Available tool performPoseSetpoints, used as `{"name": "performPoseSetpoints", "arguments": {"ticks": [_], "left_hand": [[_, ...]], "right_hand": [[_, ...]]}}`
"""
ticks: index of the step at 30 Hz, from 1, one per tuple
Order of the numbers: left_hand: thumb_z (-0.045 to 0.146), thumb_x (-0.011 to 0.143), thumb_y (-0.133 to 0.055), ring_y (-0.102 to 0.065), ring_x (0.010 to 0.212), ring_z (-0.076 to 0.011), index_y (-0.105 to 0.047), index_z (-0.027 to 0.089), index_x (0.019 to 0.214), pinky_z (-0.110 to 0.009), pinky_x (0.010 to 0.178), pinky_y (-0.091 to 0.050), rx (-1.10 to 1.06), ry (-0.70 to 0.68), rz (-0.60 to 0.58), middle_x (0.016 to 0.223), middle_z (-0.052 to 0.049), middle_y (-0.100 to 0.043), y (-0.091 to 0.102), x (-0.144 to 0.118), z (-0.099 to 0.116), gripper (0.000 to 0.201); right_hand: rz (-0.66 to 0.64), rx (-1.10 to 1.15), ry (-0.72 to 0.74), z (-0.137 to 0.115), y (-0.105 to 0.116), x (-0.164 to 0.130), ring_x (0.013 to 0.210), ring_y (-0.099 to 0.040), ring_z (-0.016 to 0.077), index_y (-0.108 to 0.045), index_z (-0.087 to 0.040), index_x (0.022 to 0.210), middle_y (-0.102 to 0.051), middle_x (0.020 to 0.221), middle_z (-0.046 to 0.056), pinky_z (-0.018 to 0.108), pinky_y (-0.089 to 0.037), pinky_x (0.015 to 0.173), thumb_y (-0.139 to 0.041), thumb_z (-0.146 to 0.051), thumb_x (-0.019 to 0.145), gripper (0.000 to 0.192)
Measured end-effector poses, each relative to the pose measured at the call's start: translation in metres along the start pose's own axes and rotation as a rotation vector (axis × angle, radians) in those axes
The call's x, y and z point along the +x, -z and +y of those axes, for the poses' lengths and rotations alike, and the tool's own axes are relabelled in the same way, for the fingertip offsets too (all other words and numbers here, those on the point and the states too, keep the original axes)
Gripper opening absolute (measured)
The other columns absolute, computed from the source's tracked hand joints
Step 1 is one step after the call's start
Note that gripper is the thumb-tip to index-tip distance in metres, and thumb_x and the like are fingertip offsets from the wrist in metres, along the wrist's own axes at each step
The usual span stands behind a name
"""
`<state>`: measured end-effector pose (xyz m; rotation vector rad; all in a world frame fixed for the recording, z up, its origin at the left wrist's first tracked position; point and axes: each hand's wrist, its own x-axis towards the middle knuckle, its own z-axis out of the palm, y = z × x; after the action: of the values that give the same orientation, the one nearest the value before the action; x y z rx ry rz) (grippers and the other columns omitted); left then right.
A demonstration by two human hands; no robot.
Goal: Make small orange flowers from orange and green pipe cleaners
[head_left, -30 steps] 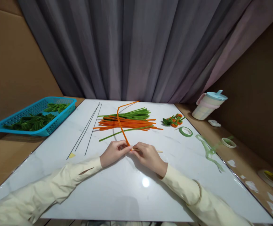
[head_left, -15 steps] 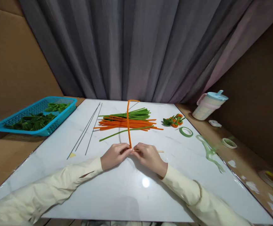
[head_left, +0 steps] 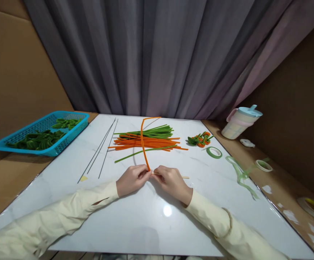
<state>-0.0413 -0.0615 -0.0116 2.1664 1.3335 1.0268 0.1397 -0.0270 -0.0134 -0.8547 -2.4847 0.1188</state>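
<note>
Close together over the white table, my left hand and my right hand have their fingertips almost touching. An orange pipe cleaner rises from between them, its far end bent to the right; my left fingers pinch its near end. Out of my right fist pokes a thin wooden stick, running from the fingertips. Whether the pipe cleaner is wound on the stick is hidden by the fingers. Beyond my hands lie a pile of orange pipe cleaners and a pile of green pipe cleaners.
A blue basket of green pieces stands at left, near several thin dark wires. At right are a cluster of orange and green pieces, a green tape roll, a crumpled green ribbon and a tumbler.
The upright orange pipe cleaner has swung left and now bows more. The stick's right end has dipped slightly. Both hands stay in nearly the same place.
</note>
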Motion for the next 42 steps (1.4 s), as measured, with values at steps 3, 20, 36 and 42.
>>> {"name": "performPoseSetpoints", "arguments": {"ticks": [3,20,36,42], "left_hand": [[0.026,0.089,-0.045,-0.039,0.051,-0.0085,-0.05,0.016,0.07,-0.02,0.053,-0.031,-0.003,-0.001,-0.008,0.058,0.004,-0.043,0.0007,-0.0006,0.0004,0.022],[0.025,0.09,-0.043,-0.046,0.053,-0.0093,-0.048,0.018,0.071,-0.019,0.053,-0.037,-0.054,-0.039,-0.01,0.06,0.003,-0.052,0.0026,0.0001,0.0017,0.021],[0.026,0.092,-0.039,-0.053,0.06,-0.0118,-0.051,0.018,0.077,-0.021,0.059,-0.042,0.002,-0.087,-0.054,0.068,0.0,-0.057,0.004,-0.0023,0.002,0.021],[0.026,0.093,-0.038,-0.053,0.062,-0.0126,-0.052,0.017,0.08,-0.022,0.06,-0.041,0.011,-0.099,-0.062,0.07,-0.002,-0.057,0.0038,-0.0037,0.0013,0.021]], "right_hand": [[0.037,-0.105,0.099,0.0005,-0.0004,-0.0005,0.052,-0.054,0.0095,-0.054,-0.015,0.073,-0.061,0.065,-0.001,0.022,-0.027,0.05,-0.052,-0.021,0.09,0.018],[0.081,-0.314,0.383,0.0048,0.0058,-0.0033,0.054,-0.048,0.0138,-0.055,-0.011,0.083,-0.056,0.064,0.003,0.029,-0.021,0.048,-0.033,-0.011,0.095,0.025],[0.036,-0.098,0.184,0.0029,0.005,-0.0018,0.053,-0.05,0.0096,-0.055,-0.015,0.074,-0.057,0.062,0.0,0.025,-0.02,0.049,-0.04,-0.022,0.093,0.025],[0.033,-0.093,0.17,0.0036,0.0035,-0.0022,0.052,-0.049,0.0094,-0.055,-0.015,0.072,-0.057,0.061,0.0,0.024,-0.021,0.049,-0.043,-0.019,0.091,0.023]]}}
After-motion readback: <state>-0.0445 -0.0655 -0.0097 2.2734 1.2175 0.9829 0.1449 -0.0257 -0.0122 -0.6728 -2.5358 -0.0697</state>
